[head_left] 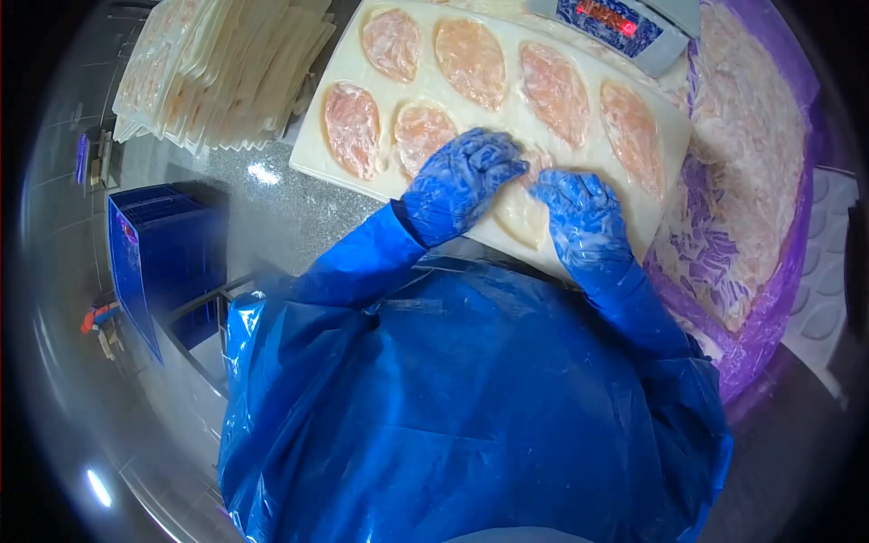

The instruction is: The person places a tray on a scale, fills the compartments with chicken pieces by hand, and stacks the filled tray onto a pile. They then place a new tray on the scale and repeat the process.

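A white mould tray (312,145) with leaf-shaped hollows lies tilted on the worktop in front of me. Pale pink raw chicken meat (469,63) fills several of the hollows. Wearing a blue glove smeared with meat, my left hand (466,181) bends its fingers onto a piece of chicken meat (536,166) near the tray's front edge. My right hand (584,217), gloved the same way, curls its fingers against the other side of that piece. Below the hands, part of a hollow (523,222) shows bare. The fingers hide much of the piece.
A tall stack of white mould trays (226,72) stands at the back left. Behind the tray is a scale (625,32) with a lit red display. Loose chicken meat (751,136) lies in purple film (769,330) on the right. A blue crate (167,262) stands at left.
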{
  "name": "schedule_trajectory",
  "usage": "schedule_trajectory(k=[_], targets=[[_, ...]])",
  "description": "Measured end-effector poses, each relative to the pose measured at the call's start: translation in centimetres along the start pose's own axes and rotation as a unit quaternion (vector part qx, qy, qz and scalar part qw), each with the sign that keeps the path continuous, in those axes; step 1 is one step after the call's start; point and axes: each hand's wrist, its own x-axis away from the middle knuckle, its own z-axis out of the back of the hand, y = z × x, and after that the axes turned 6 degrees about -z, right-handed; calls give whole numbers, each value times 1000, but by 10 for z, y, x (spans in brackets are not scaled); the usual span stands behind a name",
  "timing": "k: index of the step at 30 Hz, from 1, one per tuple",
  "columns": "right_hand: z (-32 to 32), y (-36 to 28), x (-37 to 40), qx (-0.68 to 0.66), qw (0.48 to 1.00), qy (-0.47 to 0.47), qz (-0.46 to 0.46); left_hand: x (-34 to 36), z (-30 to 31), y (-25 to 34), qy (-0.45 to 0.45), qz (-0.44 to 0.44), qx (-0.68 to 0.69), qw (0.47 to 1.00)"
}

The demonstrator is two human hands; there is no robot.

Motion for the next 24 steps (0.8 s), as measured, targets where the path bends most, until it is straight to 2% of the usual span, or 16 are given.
schedule_trajectory(k=[4,6,7,9,10,11,14,15,18,20,22,23,24], targets=[[8,9,6,-17,999,30,15,7,6,8,-8,30,-93,995],[5,2,4,51,998,23,13,6,3,31,37,39,-31,998],[7,0,6,49,998,24,10,8,-4,35,0,15,8,1000],[14,-3,13,-93,995,-2,48,12,-10,25,-5,17,23,1000],[16,-3,19,-92,995,-1,46,11,-7,20,-10,19,38,999],[19,-1,26,-109,993,-18,29,11,-2,17,-16,15,-17,1000],[29,0,38,-126,992,-14,19,3,6,42,18,46,-10,999],[32,0,42,-130,991,4,26,-2,7,51,13,50,44,998],[43,2,49,-170,984,45,-3,8,-20,33,3,52,95,994],[47,7,60,-192,980,50,-30,-1,-7,36,-18,54,123,991],[54,13,68,-212,974,58,-51,-5,1,48,-74,37,38,996],[61,18,74,-198,977,40,-69,-2,2,51,-107,40,21,993],[69,25,83,-182,979,20,-91,2,1,48,-103,21,32,994]])
